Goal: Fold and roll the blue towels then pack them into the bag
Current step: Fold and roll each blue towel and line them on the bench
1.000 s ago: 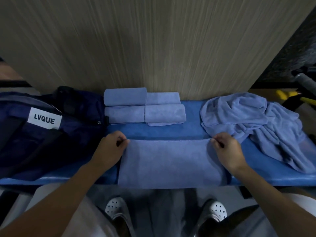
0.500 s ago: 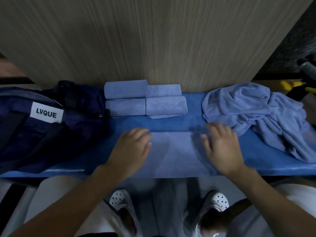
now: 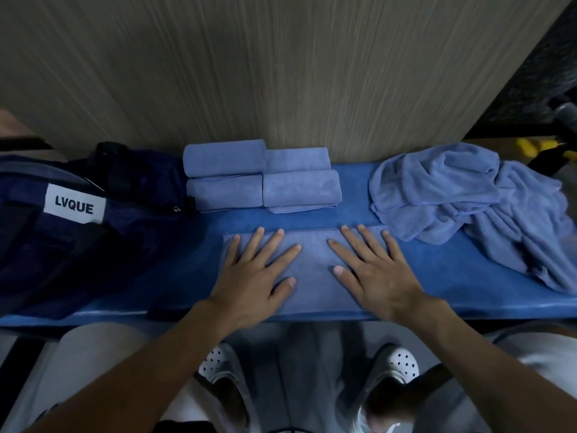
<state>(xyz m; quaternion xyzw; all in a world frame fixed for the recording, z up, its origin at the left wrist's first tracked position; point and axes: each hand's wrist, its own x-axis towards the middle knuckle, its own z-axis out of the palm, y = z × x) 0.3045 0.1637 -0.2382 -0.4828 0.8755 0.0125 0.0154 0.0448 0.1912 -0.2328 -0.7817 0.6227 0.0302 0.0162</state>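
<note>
Leftmost, the dark navy bag (image 3: 62, 245) with its white LVQUE label (image 3: 74, 204) lies on the blue bench (image 3: 437, 282), and nothing can be seen packed into it yet. Just beside it, against the wood-grain wall (image 3: 281, 73), four rolled towels (image 3: 259, 179) sit in two rows, touching one another.

Nearer the bench's front edge, the left hand (image 3: 253, 276) lies palm down, fingers straight and spread, pressing on the left half of a flat folded towel (image 3: 315, 292). The right hand (image 3: 377, 273) mirrors it on the right half, fingers likewise splayed flat, gripping nothing. Both seem to be smoothing the fold down, so the step in hand is probably flattening before rolling.

The next move likely calls for taking one end of this towel and rolling it tightly, keeping the edges square.

Rightmost, a crumpled heap of unfolded towels (image 3: 468, 201) waits, one corner just beside the flat towel, so plenty of the task remains.
</note>
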